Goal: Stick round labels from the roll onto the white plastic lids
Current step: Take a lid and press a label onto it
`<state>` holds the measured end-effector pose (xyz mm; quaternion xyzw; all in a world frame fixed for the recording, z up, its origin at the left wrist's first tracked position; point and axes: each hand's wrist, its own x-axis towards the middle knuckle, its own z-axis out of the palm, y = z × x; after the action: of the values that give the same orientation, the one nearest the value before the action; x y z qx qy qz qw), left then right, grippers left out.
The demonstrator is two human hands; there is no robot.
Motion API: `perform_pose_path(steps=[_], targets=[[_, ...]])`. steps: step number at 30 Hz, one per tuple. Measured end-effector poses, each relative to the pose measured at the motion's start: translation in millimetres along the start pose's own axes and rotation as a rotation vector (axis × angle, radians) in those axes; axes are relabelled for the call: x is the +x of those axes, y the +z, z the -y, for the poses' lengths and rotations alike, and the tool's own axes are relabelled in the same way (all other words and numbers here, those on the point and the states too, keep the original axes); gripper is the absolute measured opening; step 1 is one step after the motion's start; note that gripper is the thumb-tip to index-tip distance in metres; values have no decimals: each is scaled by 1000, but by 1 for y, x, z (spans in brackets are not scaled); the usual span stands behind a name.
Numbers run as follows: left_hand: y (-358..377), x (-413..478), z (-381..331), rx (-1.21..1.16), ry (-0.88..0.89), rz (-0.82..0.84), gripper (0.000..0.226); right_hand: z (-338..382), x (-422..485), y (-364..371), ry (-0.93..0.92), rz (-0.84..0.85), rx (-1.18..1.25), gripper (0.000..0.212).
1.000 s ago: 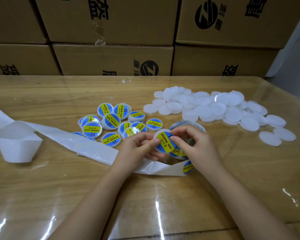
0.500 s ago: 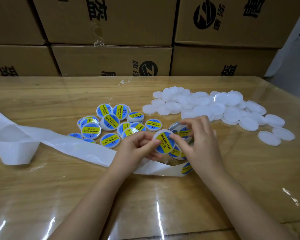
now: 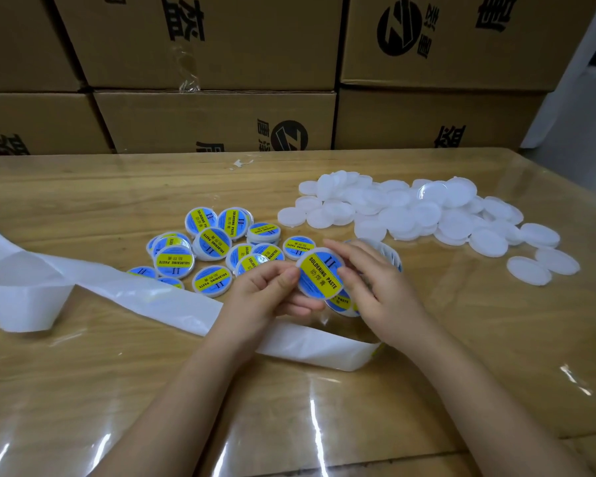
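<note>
1. Lid (image 3: pixel 319 275) with a blue-yellow "SOLDERING PASTE" label on it is held tilted just above the middle of the worktop (image 3: pixel 83 390), between both hands.
2. Left hand (image 3: pixel 265 297): thumb on top and curled fingers below pinch the lid's left edge.
3. Right hand (image 3: pixel 379 290): fingers straight, lying against the lid's right edge and touching it. Thumb is hidden, so can't tell if there's any hold underneath.
4. Label roll (image 3: pixel 391 256) stands just behind the right hand, mostly covered by it. A few unused labels show just below the held lid.
5. White backing strip (image 3: pixel 145 294) runs from the left edge to under the hands and bends back near the middle. Its loose end curls into a loop by the left edge.
6. Labelled lids (image 3: pixel 214 242): cluster left of middle, just beyond the left hand, several overlapping.
7. Blank lids (image 3: pixel 427 218): heap on the far right part, with a few singles lying apart toward the right edge.
8. Cardboard boxes (image 3: pixel 221 125) are stacked behind the far edge.
</note>
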<state>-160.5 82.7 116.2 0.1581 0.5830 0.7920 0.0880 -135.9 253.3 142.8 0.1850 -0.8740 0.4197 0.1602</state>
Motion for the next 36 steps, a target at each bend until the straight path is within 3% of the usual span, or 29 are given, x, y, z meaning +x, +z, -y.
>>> perform_pose_path(steps=[3,9,15,22,25,26,29,33,36], targets=[[-1,1,2,-30,-15,11,21,0,-1,-3,61,100,129,46],[7,-1,5,73,-19,30,26,-2,-2,-1,120,161,163,66],[13,-1,4,155,-2,27,22,-2,-3,11,154,-39,86,37],[14,-3,5,118,22,90,25,-1,-3,14,93,-167,70,21],[16,-4,2,109,47,136,7,-2,-2,14,128,-204,114,30],[17,-4,3,111,56,139,10,-2,-2,14,141,-206,120,36],[19,-4,3,111,66,116,21,1,-2,12,147,-183,132,39],[18,-3,2,97,81,8,23,3,-3,9,88,-24,194,22],[15,0,3,101,86,-35,16,2,-5,8,104,91,208,49]])
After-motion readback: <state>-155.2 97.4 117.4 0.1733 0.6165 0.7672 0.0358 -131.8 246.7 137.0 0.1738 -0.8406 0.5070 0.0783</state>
